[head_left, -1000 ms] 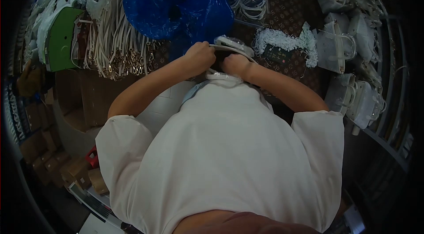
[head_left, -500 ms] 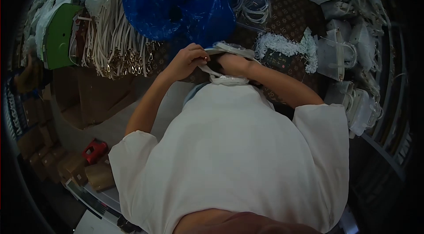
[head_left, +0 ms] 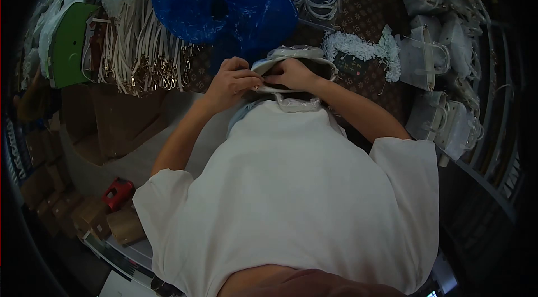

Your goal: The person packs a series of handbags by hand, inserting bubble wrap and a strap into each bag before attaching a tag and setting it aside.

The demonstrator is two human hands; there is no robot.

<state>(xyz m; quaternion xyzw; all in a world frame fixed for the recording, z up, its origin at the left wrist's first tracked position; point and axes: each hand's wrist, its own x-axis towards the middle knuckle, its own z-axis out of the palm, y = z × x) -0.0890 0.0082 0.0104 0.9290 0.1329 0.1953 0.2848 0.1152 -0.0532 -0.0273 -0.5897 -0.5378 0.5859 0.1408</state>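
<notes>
A white handbag stands in front of my chest with its mouth open and its inside dark. Its handles look wrapped in clear plastic; one handle lies on the side near my shirt. My left hand pinches the bag's left end at the rim, fingers closed. My right hand reaches into the mouth, with its fingers bent and drawn together close to the left fingertips. What the right fingers hold is hidden in the shadow.
Blue plastic sheeting lies beyond the bag. White straps with metal clasps hang at left beside a green panel. White shredded trimmings and coiled clear tubing lie to the right. More handbags line the right edge.
The bag's mouth now shows wider open. My right hand has turned and drawn back, so its bent fingers show. My left hand has shifted slightly downward at the bag's left end.
</notes>
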